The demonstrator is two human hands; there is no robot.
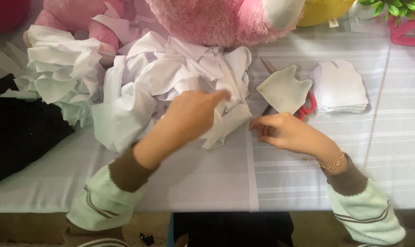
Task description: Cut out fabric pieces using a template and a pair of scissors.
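Left hand point(194, 112) reaches into the heap of crumpled white fabric offcuts point(171, 82), fingers loose, gripping nothing visible. Right hand point(280, 130) rests curled on the pale striped tablecloth point(308, 192), empty, just below a beige cardboard garment-shaped template point(284, 89) lying over red-handled scissors point(308, 107). Stack of cut white pieces point(340, 87) lies beside.

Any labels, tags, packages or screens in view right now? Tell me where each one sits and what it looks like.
Small sewn-in tag: top edge, hanging under the yellow plush toy; little pale rectangle, print too small to tell.
No packages, signs or screens show.
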